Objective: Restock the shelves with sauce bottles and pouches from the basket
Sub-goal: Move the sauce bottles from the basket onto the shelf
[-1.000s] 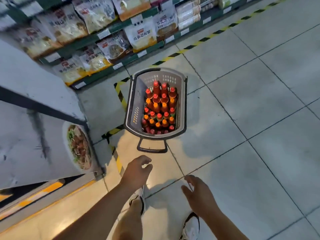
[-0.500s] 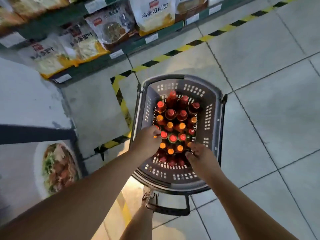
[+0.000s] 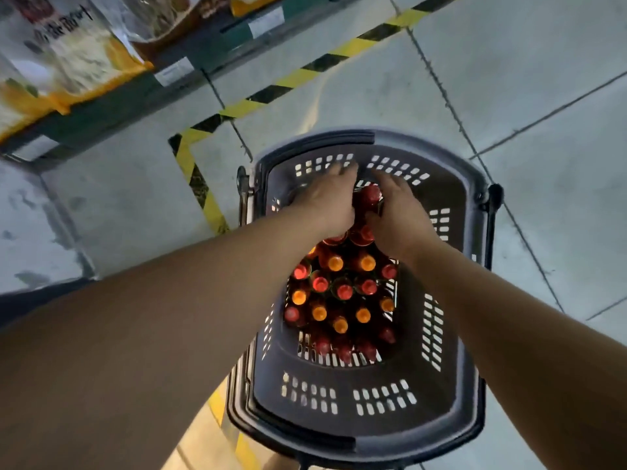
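The left hand (image 3: 327,198) and right hand (image 3: 398,212) curl around red-capped sauce bottles (image 3: 369,195) at the far end of the grey perforated plastic basket (image 3: 451,395), though whether either grips cannot be told.

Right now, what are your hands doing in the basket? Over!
Left hand and right hand both down on the far-end sauce bottles; grip unclear. Basket nearly full of bottles. Nothing blocking.

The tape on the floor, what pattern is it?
Yellow and black stripes on the floor tape, clearest in the head view.
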The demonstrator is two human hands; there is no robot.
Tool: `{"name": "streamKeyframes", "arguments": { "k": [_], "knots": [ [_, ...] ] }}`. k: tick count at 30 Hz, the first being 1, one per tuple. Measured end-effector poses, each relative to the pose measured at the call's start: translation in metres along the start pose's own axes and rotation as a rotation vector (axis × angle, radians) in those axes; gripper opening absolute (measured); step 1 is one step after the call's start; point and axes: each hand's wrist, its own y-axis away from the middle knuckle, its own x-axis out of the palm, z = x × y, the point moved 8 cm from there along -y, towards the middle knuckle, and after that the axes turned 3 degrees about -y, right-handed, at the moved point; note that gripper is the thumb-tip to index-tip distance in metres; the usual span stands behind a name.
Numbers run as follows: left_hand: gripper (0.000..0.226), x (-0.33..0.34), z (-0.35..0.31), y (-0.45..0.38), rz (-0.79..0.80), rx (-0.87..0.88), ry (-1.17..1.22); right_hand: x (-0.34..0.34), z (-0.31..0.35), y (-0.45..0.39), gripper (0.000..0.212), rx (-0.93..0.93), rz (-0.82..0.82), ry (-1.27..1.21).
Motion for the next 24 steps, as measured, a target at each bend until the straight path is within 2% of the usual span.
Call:
{"name": "streamKeyframes", "arguments": {
  "k": [3,6,8,12,17,21,24],
  "knots": [
    [0.066,0.012,0.005,-0.011,0.003,0.061,-0.097,0.023,-0.003,-0.013,0.064,-0.048,0.042,0.138],
    [0.033,0.016,0.011,-0.012,-0.045,0.084,-0.146,0.031,-0.004,-0.014,0.035,-0.086,-0.059,0.212],
    [0.024,0.025,0.015,-0.010,-0.021,0.069,-0.163,0.037,-0.008,-0.013,0.034,-0.091,-0.077,0.240],
    [0.025,0.027,0.015,-0.009,-0.096,0.075,-0.172,0.039,-0.020,-0.016,0.043,-0.036,-0.067,0.267],
    [0.023,0.023,0.015,-0.013,-0.121,0.058,-0.120,0.036,-0.020,-0.026,0.039,-0.036,-0.075,0.294],
    [0.023,0.016,0.026,-0.006,-0.136,0.056,-0.034,0.035,-0.030,-0.036,0.042,0.052,-0.023,0.376],
    [0.019,0.002,0.034,0.009,-0.186,0.069,0.069,0.026,-0.030,-0.030,0.028,0.051,-0.035,0.305]
  ]
}}
